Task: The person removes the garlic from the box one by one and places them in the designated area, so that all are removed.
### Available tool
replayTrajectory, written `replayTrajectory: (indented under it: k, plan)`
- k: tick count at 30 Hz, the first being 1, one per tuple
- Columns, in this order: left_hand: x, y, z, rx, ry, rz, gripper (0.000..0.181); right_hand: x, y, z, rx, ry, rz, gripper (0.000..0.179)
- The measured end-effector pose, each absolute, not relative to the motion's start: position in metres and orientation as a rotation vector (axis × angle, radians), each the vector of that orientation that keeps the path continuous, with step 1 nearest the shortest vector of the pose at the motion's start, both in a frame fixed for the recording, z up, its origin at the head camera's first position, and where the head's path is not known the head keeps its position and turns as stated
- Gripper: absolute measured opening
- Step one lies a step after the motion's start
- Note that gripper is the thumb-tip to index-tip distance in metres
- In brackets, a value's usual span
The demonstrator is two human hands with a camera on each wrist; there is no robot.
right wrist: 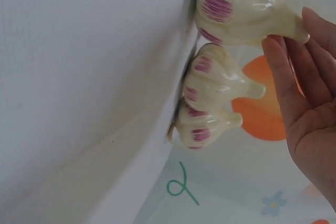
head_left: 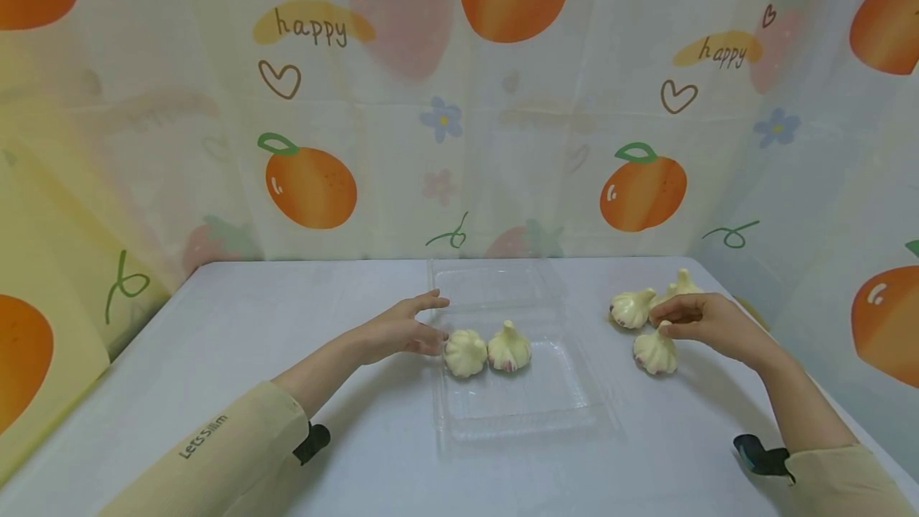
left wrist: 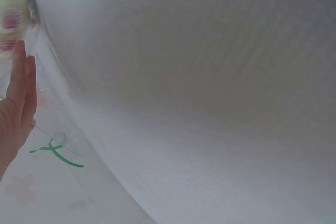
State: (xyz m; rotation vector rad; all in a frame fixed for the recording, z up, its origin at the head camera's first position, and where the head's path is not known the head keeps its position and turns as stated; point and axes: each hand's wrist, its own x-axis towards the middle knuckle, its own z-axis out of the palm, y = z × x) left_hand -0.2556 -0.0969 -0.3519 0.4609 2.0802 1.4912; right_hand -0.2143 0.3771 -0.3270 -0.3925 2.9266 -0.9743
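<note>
In the head view we see soft, muted light, with blurry-edged shadows on the bench (head_left: 668, 453) beneath both forearms (head_left: 804, 397) and faint glints along the clear tray (head_left: 531, 401). We find the left wrist view dimmer and hazy; the right shows highlights on the nearest garlic bulb (right wrist: 236, 14).

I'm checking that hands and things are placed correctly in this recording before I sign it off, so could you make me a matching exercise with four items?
Column one
1. left hand
2. right hand
3. container
4. two garlic bulbs side by side, one of them near the left hand

Column two
A. transparent, resting on the white table
B. inside the container, toward its left side
C. fingers and thumb at the stem of the nearest bulb on the right
D. at the container's left side, fingers extended

Right pairs: 1-D, 2-C, 3-A, 4-B
</note>
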Motion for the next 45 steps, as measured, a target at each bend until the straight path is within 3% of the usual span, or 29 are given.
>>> replayTrajectory:
  k: [11, 31, 45]
  plan:
    - [-0.255, -0.097, -0.351, 0.469, 2.084, 1.486, 0.071, -0.213, 0.360, -0.318, -0.247, 3.111, -0.981, 0.043]
    - [-0.256, -0.097, -0.354, 0.479, 2.056, 1.513, 0.075, -0.213, 0.296, -0.321, -0.600, 3.027, -1.223, 0.025]
    - [-0.255, -0.097, -0.353, 0.485, 2.053, 1.518, 0.076, -0.209, 0.255, -0.327, -0.737, 2.973, -1.209, 0.027]
